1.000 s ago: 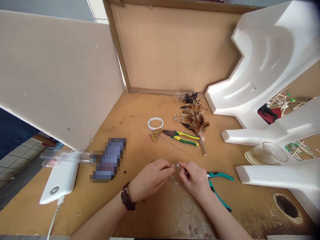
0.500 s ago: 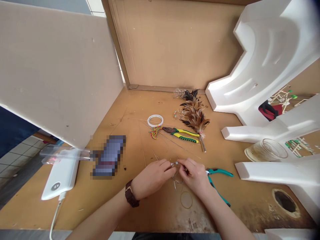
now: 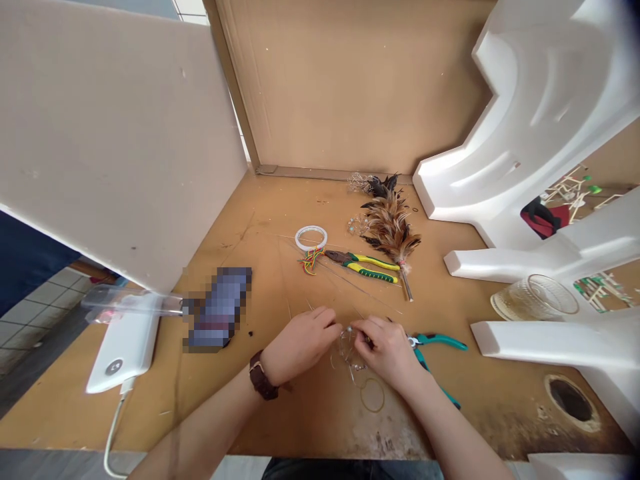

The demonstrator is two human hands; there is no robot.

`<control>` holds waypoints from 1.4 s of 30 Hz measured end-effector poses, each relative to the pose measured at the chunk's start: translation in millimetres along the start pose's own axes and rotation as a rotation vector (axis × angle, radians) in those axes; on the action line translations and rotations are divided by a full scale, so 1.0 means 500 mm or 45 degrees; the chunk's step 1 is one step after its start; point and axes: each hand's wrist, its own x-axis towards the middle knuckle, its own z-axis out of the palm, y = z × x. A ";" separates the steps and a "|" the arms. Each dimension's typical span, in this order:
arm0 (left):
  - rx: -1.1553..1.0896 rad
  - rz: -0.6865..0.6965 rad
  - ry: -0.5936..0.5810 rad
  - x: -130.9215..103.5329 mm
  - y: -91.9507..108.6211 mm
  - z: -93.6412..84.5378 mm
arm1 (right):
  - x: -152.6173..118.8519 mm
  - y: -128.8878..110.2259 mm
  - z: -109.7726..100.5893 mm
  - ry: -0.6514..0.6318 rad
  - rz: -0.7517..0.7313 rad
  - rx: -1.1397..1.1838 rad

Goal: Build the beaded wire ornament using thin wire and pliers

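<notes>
Between my two hands is a thin beaded wire (image 3: 345, 353), bent into loops with small pale beads near my fingertips. My left hand (image 3: 305, 343), with a dark watch (image 3: 263, 375) on its wrist, pinches it from the left. My right hand (image 3: 383, 347) grips it from the right, thumb and fingers closed. A dark, shiny bit shows inside the right hand's curl; I cannot make out what it is. Just past the right hand lie teal-handled pliers (image 3: 443, 342), their jaws partly hidden by that hand. A thin yellowish ring (image 3: 373, 395) lies on the table below the wire.
Yellow-green pliers (image 3: 373, 268), a white ring (image 3: 311, 238) with colourful strings (image 3: 313, 260) and a feather duster (image 3: 393, 227) lie beyond my hands. At left are a blurred phone (image 3: 220, 310) and a white power bank (image 3: 125, 347). A glass (image 3: 533, 298) stands at right.
My hands have drawn slightly closer together, and the left one has turned a little. More of the beaded wire's loops now show beneath the fingertips.
</notes>
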 end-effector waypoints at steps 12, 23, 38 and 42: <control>0.028 -0.029 -0.074 0.000 -0.002 0.016 | 0.001 0.003 0.000 -0.038 0.038 -0.009; -0.283 0.026 -0.017 0.003 -0.004 0.011 | 0.005 0.011 0.000 -0.067 0.142 0.128; -1.278 -0.171 -0.013 0.009 -0.004 0.020 | 0.009 0.006 -0.007 -0.223 0.236 0.191; -1.129 -0.154 -0.048 0.013 0.010 0.016 | 0.004 0.002 -0.012 -0.197 0.237 0.190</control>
